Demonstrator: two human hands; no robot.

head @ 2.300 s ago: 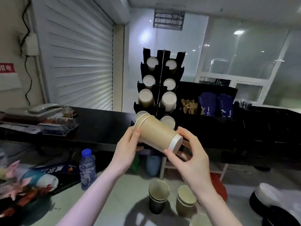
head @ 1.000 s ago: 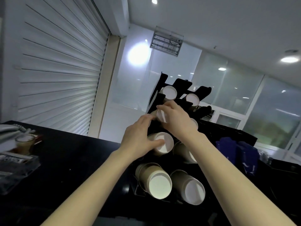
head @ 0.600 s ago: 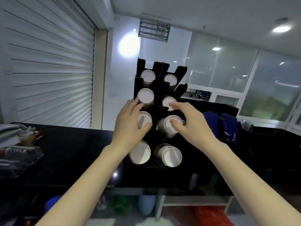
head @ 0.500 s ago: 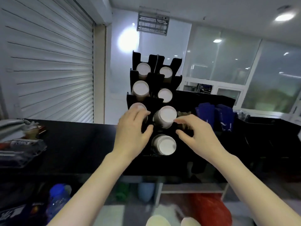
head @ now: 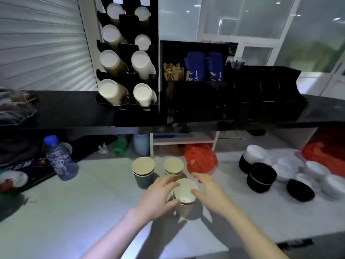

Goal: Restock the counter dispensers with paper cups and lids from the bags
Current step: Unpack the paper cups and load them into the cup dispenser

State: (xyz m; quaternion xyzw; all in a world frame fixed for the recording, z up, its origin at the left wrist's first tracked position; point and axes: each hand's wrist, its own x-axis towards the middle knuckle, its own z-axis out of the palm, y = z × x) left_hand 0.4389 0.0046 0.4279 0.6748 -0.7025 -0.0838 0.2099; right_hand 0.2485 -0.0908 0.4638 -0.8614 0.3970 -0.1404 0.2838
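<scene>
A stack of brown paper cups (head: 184, 195) stands on the pale lower worktop (head: 93, 202), open side up. My left hand (head: 158, 197) wraps its left side, thumb and fingers on the wall. My right hand (head: 209, 193) touches the right rim with fingers spread. Two more cup stacks, one dark (head: 143, 171) and one brown (head: 173, 167), stand just behind. The black cup dispenser tower (head: 128, 107) on the dark counter holds cup stacks in every slot. Black lids (head: 261, 177) and white lids (head: 291, 163) lie in heaps to the right.
A red plastic bag (head: 201, 159) sits right behind my right hand. A water bottle (head: 59, 161) stands at the left. The black organiser (head: 233, 101) beside the tower holds blue packets (head: 203, 66) and wooden stirrers (head: 172, 71). Clutter fills the left counter end.
My hands left the dispenser tower and dropped to the lower worktop, now around a cup stack. My view tilted down from the tower to the worktop.
</scene>
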